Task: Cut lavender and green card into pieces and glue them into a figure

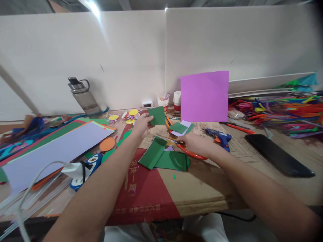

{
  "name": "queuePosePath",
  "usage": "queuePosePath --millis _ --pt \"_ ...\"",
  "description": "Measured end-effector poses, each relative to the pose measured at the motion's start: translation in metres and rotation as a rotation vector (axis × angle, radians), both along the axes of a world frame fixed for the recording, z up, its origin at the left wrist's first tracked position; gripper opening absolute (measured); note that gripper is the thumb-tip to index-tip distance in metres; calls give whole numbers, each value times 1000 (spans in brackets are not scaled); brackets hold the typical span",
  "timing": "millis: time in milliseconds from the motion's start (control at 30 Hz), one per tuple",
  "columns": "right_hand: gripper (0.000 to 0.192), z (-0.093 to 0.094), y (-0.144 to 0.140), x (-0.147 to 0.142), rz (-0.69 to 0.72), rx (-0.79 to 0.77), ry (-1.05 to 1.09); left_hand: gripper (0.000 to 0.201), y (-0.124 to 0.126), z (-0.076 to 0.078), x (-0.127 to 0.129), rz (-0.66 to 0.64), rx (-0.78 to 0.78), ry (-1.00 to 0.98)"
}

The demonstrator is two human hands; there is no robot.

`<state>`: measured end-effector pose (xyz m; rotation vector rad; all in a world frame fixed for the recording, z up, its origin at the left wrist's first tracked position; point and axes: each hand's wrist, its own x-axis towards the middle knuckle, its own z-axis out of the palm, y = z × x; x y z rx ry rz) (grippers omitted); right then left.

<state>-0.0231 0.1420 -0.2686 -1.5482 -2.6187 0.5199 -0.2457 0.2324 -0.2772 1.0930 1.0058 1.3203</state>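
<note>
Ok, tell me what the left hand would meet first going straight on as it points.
Past the green card it holds, the left hand would probably meet the filled white-and-red cup first; depth is unclear, and the small white device stands close to that line.

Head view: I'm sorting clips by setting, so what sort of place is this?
Probably a craft workspace: the right hand holds orange-handled scissors, a blue glue gun lies nearby, and colourful strands, perhaps pipe cleaners, are heaped farther right.
</note>
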Motion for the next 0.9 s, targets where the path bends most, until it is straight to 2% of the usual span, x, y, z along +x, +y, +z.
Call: queuePosePath --millis 133,233,400,500,633,733,900 --pt "39 6 -3 3 -47 86 -122 19 -1 1 1 96 -108 -122" --pt "39 10 -6 8 -25 45 -154 20 -1 -1 0 86 -147 -137" --pt "38 16 -8 15 14 3 -65 25 -2 -4 1 45 -148 -150" --pt "25 14 2 16 -107 85 44 26 -4 -5 3 51 -126 -138" --pt "35 2 28 12 -319 247 187 24 -6 -7 6 -14 -113 -126" --pt "46 -5 47 4 -416 241 136 21 -6 -9 8 -41 -111 -130" --pt "46 -12 66 -10 -534 167 55 21 -6 -8 9 -28 -120 -164"
